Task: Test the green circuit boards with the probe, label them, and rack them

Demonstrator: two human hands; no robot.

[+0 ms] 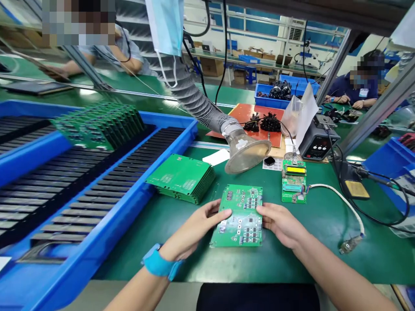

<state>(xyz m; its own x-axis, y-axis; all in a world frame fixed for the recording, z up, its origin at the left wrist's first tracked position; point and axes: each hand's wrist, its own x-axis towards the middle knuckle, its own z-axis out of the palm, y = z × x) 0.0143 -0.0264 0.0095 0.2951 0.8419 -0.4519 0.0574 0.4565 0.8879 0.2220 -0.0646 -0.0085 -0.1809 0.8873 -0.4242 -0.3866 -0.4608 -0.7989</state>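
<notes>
A green circuit board (238, 216) with small black chips and a display block is held just over the green bench, in front of me. My left hand (207, 220) grips its left edge, thumb on top and fingers underneath. On the opposite edge, my right hand (279, 220) pinches the board the same way. A blue wrist strap (160, 261) is around my left wrist. Just behind the board, to the left, sits a stack of green circuit boards (181, 175). To the right lies a small tester board (293, 181) with a yellow screen and a cable.
A blue slotted tray (175, 155) on the left carries a row of upright boards (100, 125). A fume extraction hose (201, 103) hangs over the bench, its funnel near the boards. At right are a soldering station (319, 140) and a connector (350, 245). Co-workers sit across.
</notes>
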